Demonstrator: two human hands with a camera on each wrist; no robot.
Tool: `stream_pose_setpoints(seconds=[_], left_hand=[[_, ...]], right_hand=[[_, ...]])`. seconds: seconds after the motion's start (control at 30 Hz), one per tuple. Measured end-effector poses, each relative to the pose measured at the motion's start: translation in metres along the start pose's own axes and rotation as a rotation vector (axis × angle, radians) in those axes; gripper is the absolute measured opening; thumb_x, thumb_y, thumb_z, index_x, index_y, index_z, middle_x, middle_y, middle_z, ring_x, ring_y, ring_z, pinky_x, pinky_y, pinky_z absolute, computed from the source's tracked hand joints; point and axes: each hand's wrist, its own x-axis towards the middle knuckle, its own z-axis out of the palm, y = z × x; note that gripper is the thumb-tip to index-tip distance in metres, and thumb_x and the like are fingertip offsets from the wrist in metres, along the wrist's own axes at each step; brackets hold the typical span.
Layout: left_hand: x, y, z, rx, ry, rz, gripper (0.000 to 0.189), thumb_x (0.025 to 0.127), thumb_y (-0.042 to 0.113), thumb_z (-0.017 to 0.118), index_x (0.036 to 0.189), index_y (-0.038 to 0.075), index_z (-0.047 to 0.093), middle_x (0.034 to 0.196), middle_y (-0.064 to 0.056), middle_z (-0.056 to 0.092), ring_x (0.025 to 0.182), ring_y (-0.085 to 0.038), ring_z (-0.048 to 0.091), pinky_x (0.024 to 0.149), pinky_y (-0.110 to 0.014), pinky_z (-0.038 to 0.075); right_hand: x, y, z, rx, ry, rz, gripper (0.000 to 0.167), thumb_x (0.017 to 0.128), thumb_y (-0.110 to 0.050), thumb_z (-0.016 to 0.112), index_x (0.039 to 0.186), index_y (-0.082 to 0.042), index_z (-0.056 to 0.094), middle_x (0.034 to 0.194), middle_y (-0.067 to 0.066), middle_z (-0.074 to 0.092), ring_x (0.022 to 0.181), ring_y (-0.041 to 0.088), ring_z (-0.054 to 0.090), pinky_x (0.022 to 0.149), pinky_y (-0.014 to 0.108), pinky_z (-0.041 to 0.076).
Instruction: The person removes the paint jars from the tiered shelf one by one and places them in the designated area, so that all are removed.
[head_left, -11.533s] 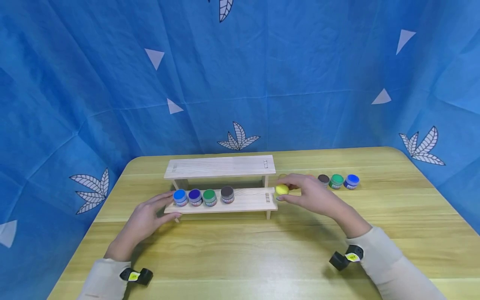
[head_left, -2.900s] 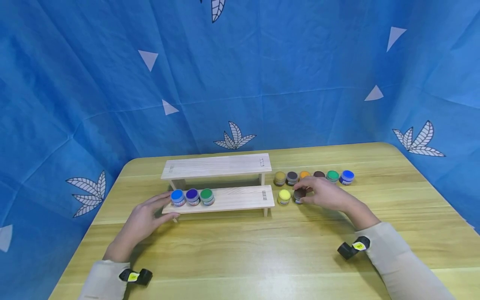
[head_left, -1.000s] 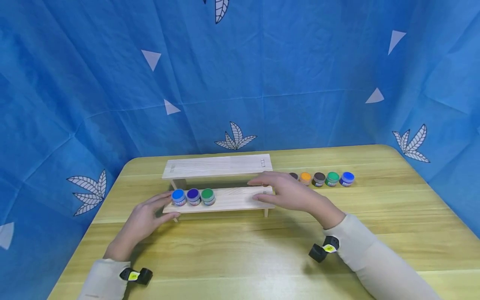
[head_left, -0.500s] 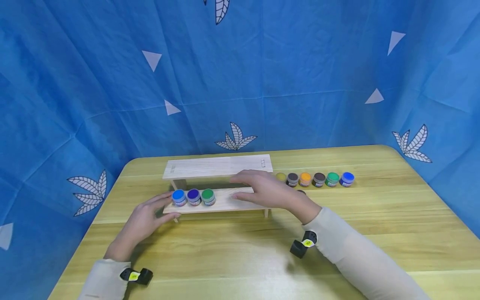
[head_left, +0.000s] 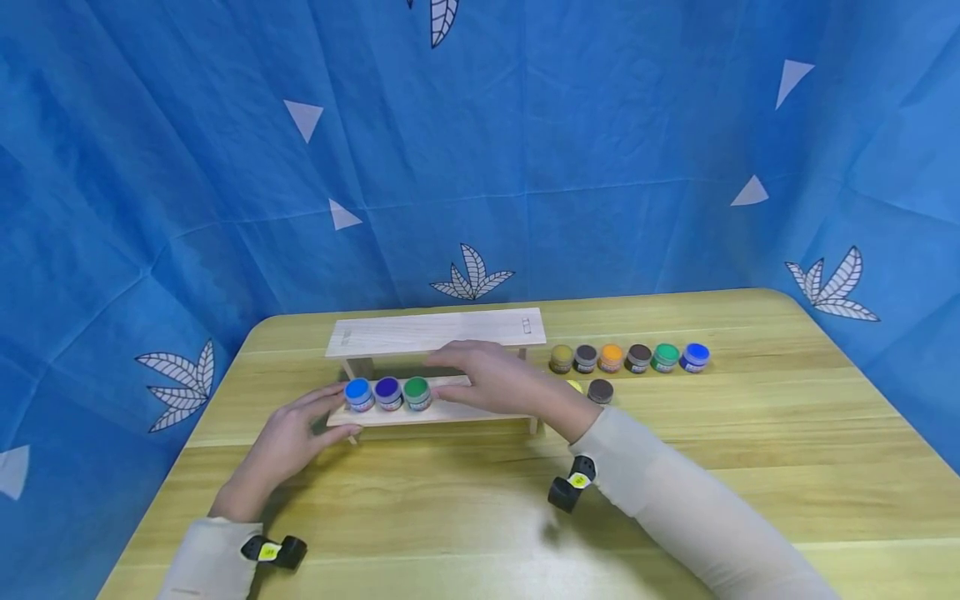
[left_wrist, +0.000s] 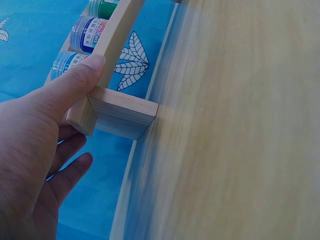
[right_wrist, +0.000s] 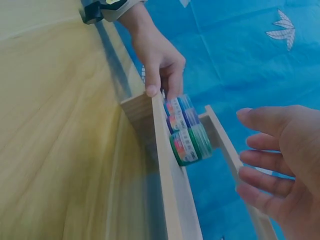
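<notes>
A two-tier wooden stand holds three paint jars at the left of its lower tier: a light-blue-lidded jar, a purple-lidded jar and a green-lidded jar. My left hand grips the left end of that tier; in the left wrist view the thumb presses its front edge, with fingers behind. My right hand hovers over the lower tier just right of the green-lidded jar, thumb and fingers spread. Nothing is in it, as the right wrist view shows of the palm.
The upper tier is bare. Right of the stand several jars line the table, from a mustard-lidded jar to a blue-lidded jar. Before them stand a dark-brown-lidded jar and a yellow-lidded jar, partly hidden by my right arm.
The yellow and dark-brown jars, earlier at the stand's right end and on its lower tier, now stand on the table. My right hand has let go of the brown jar and moved left, empty.
</notes>
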Motion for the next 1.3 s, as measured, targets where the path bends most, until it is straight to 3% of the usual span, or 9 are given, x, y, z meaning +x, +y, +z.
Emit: stream_pose_setpoints(seconds=[0.27, 0.67, 0.8, 0.93, 1.3], left_hand=[[0.0, 0.0, -0.001, -0.006, 0.0, 0.001, 0.055, 0.08, 0.029, 0.082, 0.124, 0.002, 0.067, 0.131, -0.014, 0.061, 0.116, -0.037, 0.06, 0.093, -0.052, 0.05], [0.0, -0.001, 0.001, 0.0, 0.025, 0.027, 0.053, 0.079, 0.029, 0.082, 0.123, 0.002, 0.068, 0.129, -0.014, 0.063, 0.114, -0.037, 0.061, 0.091, -0.052, 0.05], [0.0, 0.0, 0.001, -0.003, 0.023, 0.027, 0.052, 0.079, 0.028, 0.083, 0.123, 0.002, 0.068, 0.128, -0.013, 0.063, 0.113, -0.037, 0.061, 0.091, -0.052, 0.051], [0.001, 0.0, 0.001, -0.001, 0.026, 0.038, 0.052, 0.078, 0.026, 0.083, 0.122, 0.002, 0.068, 0.128, -0.014, 0.063, 0.112, -0.037, 0.062, 0.09, -0.052, 0.052], [0.0, 0.001, 0.0, 0.0, 0.003, 0.009, 0.052, 0.08, 0.027, 0.082, 0.123, 0.002, 0.068, 0.129, -0.014, 0.063, 0.114, -0.037, 0.061, 0.091, -0.053, 0.051]], right_hand=[[0.013, -0.003, 0.01, -0.002, -0.034, 0.03, 0.05, 0.098, -0.043, 0.058, 0.139, -0.015, 0.056, 0.139, 0.002, 0.056, 0.13, 0.018, 0.049, 0.111, 0.034, 0.036], [0.023, -0.003, 0.022, -0.027, -0.045, 0.026, 0.048, 0.097, -0.038, 0.062, 0.137, -0.013, 0.058, 0.138, 0.005, 0.057, 0.128, 0.02, 0.052, 0.111, 0.033, 0.037], [0.026, -0.002, 0.028, -0.026, -0.036, 0.008, 0.046, 0.095, -0.036, 0.065, 0.133, -0.011, 0.061, 0.127, 0.002, 0.064, 0.108, 0.012, 0.062, 0.1, 0.028, 0.046], [0.027, -0.002, 0.033, -0.028, -0.018, 0.001, 0.044, 0.093, -0.036, 0.068, 0.129, -0.01, 0.064, 0.113, -0.001, 0.067, 0.085, 0.007, 0.059, 0.083, 0.022, 0.05], [0.03, -0.004, 0.04, -0.043, 0.031, 0.017, 0.039, 0.091, -0.033, 0.072, 0.122, -0.01, 0.067, 0.112, 0.0, 0.067, 0.094, 0.012, 0.064, 0.082, 0.019, 0.051]])
